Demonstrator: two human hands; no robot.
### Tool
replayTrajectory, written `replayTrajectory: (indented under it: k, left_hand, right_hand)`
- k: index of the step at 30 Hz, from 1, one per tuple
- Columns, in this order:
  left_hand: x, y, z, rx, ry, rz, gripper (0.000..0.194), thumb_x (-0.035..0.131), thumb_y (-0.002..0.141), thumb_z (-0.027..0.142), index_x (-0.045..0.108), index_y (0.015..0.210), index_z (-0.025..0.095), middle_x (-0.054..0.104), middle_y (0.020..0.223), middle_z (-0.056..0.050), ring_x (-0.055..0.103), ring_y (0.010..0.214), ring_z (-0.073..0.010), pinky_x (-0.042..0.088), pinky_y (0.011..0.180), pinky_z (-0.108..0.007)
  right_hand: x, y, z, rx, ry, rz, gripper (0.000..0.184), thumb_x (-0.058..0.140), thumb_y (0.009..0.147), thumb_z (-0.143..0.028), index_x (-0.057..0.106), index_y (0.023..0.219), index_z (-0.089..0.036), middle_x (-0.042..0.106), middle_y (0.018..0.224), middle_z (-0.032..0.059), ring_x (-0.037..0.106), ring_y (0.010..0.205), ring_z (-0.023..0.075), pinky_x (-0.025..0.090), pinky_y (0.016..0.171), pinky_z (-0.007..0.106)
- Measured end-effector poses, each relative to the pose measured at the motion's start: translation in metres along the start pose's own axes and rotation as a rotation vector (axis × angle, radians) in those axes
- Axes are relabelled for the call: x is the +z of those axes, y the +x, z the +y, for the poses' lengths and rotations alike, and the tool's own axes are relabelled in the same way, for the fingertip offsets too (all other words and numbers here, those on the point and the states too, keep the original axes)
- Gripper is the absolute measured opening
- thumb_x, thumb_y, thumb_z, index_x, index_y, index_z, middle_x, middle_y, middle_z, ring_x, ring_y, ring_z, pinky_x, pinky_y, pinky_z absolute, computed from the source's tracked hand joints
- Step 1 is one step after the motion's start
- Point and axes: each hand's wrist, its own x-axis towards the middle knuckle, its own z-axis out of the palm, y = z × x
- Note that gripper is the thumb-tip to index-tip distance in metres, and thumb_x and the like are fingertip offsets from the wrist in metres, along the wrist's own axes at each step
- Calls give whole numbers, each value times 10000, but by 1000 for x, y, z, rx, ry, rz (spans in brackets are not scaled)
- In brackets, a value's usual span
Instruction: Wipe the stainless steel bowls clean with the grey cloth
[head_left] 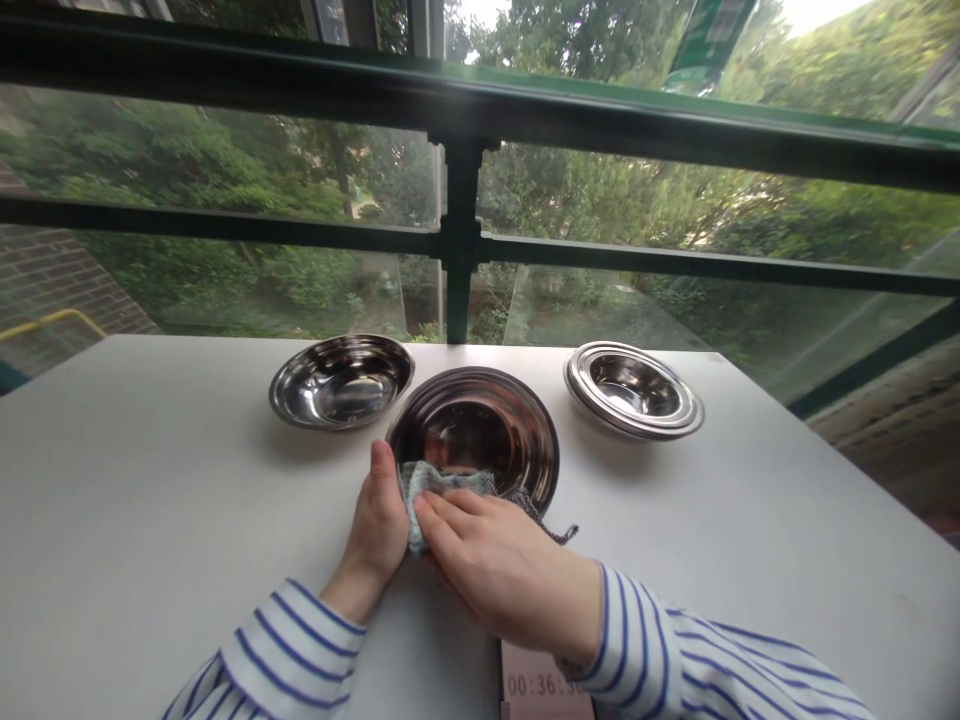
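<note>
A shiny steel bowl (525, 420) is tilted toward me at the middle of the white table. My left hand (379, 525) grips its left rim, thumb up along the outer edge and the other fingers hidden beneath. Against the near-left inside edge, my right hand (502, 555) presses a pale grey-green cloth (416, 480), its fingers closed over the fabric. A dark checked end of the cloth with a hanging loop trails to the right over the rim.
At the back left stands another steel bowl (341, 385). Stacked steel bowls (634, 390) sit at the back right. A phone (544, 685) showing a timer lies under my right wrist. Beyond the white table (187, 500) runs a green-framed window rail (461, 230).
</note>
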Motion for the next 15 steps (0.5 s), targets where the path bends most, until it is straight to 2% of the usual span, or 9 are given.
replayTrajectory:
  k: [2, 5, 6, 8, 11, 13, 15]
  left_hand:
    - [0, 2, 2, 44, -8, 19, 649, 231, 859, 593, 598, 1154, 146, 607, 1225, -78, 475, 1209, -218, 299, 1050, -322]
    - [1, 5, 8, 96, 10, 24, 654, 215, 866, 583, 597, 1156, 138, 623, 1200, -77, 491, 1191, -216, 308, 1043, -317]
    - [2, 5, 9, 104, 24, 29, 655, 207, 868, 580, 605, 1144, 139, 633, 1184, -75, 496, 1185, -213, 309, 1041, -313]
    - [2, 5, 11, 106, 63, 50, 656, 195, 871, 577, 625, 1112, 145, 651, 1152, -68, 504, 1176, -208, 310, 1038, -305]
    - [1, 3, 11, 89, 113, 90, 652, 197, 867, 582, 641, 1084, 156, 662, 1131, -62, 508, 1173, -208, 302, 1040, -301]
    - [0, 3, 11, 78, 108, 92, 658, 199, 864, 588, 642, 1081, 153, 664, 1126, -67, 512, 1167, -216, 307, 1038, -311]
    - [1, 3, 12, 78, 86, 71, 664, 196, 864, 589, 641, 1079, 145, 661, 1130, -72, 518, 1158, -222, 323, 1030, -320]
  right_hand:
    - [-4, -6, 1, 28, -65, -82, 341, 434, 850, -142, 475, 1178, -60, 628, 1038, 140, 559, 887, 233, 449, 680, 343]
    - [-9, -13, 4, 101, -152, -174, 211, 455, 820, -101, 576, 993, -93, 656, 872, 108, 569, 781, 226, 426, 630, 345]
    - [-8, -13, 4, 104, -164, -167, 203, 446, 826, -100, 579, 980, -94, 656, 875, 111, 569, 783, 225, 423, 631, 343]
    - [-2, -9, 3, 64, -157, -106, 269, 421, 850, -123, 542, 1084, -69, 641, 1000, 138, 563, 874, 236, 430, 670, 344]
    - [8, -2, -1, -5, -133, -13, 421, 385, 882, -165, 388, 1272, -7, 540, 1222, 184, 503, 1060, 263, 432, 752, 356]
    - [7, -3, 0, 10, -125, -42, 394, 383, 883, -160, 415, 1252, -23, 571, 1180, 170, 526, 1023, 252, 431, 735, 356]
    - [-1, -9, 5, 62, -128, -121, 297, 412, 858, -135, 515, 1131, -77, 638, 1031, 127, 567, 898, 230, 426, 697, 351]
